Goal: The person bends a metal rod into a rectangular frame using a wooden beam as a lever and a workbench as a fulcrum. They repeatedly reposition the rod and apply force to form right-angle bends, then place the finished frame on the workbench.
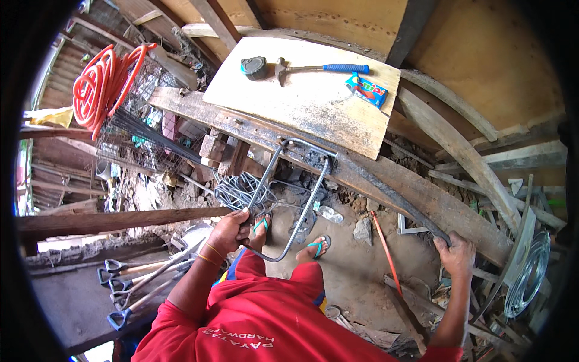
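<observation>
My left hand [229, 232] is closed around one end of a steel rod [304, 208] bent into a rectangular loop. The loop's far corners rest on a thick wooden plank [241, 128], by small metal pegs fixed in it. My right hand [456, 253] grips the near end of a long dark metal bar [392, 199]. That bar slants across the plank, and its far end meets the loop's far right corner. Whether the two are hooked together there is too small to tell. Below the plank lies a pile of bent grey rods [235, 192], partly behind the loop.
A plywood board [253, 99] on the plank carries a tape measure [254, 68], a blue-handled claw hammer [344, 68] and a blue packet [367, 90]. An orange hose [102, 90] hangs left. Several shovels [129, 314] lie lower left; a wire coil [528, 277] stands right.
</observation>
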Demonstrator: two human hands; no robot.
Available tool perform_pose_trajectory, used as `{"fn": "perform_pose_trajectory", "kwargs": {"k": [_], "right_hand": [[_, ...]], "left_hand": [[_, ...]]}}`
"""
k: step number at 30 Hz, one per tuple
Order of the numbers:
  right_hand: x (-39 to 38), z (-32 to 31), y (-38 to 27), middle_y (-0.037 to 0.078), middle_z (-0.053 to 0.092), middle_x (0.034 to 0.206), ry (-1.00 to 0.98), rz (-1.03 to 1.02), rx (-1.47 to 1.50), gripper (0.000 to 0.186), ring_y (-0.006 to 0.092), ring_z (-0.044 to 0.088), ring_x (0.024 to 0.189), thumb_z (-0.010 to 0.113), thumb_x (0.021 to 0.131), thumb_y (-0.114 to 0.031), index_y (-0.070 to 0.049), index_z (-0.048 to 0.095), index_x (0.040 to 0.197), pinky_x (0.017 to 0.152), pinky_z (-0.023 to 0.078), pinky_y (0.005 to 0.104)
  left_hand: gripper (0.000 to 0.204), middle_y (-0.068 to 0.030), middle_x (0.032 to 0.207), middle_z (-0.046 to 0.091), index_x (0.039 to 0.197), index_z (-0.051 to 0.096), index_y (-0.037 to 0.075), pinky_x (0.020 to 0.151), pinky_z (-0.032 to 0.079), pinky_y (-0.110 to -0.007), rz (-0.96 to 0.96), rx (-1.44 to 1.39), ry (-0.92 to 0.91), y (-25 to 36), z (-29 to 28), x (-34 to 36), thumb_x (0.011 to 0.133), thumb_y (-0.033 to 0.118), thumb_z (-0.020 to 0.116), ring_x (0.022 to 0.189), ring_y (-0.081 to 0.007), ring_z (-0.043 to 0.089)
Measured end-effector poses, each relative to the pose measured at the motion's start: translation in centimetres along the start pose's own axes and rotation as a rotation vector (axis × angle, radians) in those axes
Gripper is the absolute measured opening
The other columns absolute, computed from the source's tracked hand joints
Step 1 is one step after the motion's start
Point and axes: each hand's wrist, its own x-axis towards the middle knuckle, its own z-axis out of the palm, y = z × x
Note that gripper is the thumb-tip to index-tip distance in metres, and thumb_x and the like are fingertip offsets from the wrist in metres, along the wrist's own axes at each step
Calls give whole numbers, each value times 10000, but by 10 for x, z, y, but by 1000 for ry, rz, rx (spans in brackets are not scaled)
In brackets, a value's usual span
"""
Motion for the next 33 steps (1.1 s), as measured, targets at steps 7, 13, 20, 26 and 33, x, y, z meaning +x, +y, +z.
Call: {"fn": "perform_pose_trajectory", "kwargs": {"k": [7,13,20,26,33], "right_hand": [[67,-64,18,269,645,721,-16,-136,-56,669,496,639,730,653,828,-684,-23,652,724,643,502,553],[120,-99,17,278,636,712,5,-300,-157,647,494,631,731,706,788,-632,5,647,691,675,506,535],[139,-98,18,312,609,718,-40,-255,-106,664,505,626,757,707,782,-622,35,652,701,695,498,529],[28,-50,-20,323,639,796,-248,81,25,616,523,644,820,720,792,-612,2,688,829,764,520,546],[-2,-13,-3,300,659,765,-87,63,19,636,530,642,798,694,810,-659,-24,668,802,730,494,597]], "left_hand": [[272,52,594,380,899,537,154,497,348,-315,-9,15,12,2,-2,-5,1067,361,482,475,-93,332],[283,47,594,397,935,574,117,489,373,-326,31,12,10,2,3,-2,1065,355,491,469,-92,356],[293,28,638,476,974,605,61,447,294,-249,14,-85,17,3,10,-6,1095,265,433,478,-70,367],[268,42,595,407,936,557,150,507,348,-317,-23,29,57,0,3,0,1066,373,484,463,-94,337],[270,43,585,399,890,537,173,503,346,-323,-23,4,15,1,-9,7,1075,359,476,456,-94,341]]}}
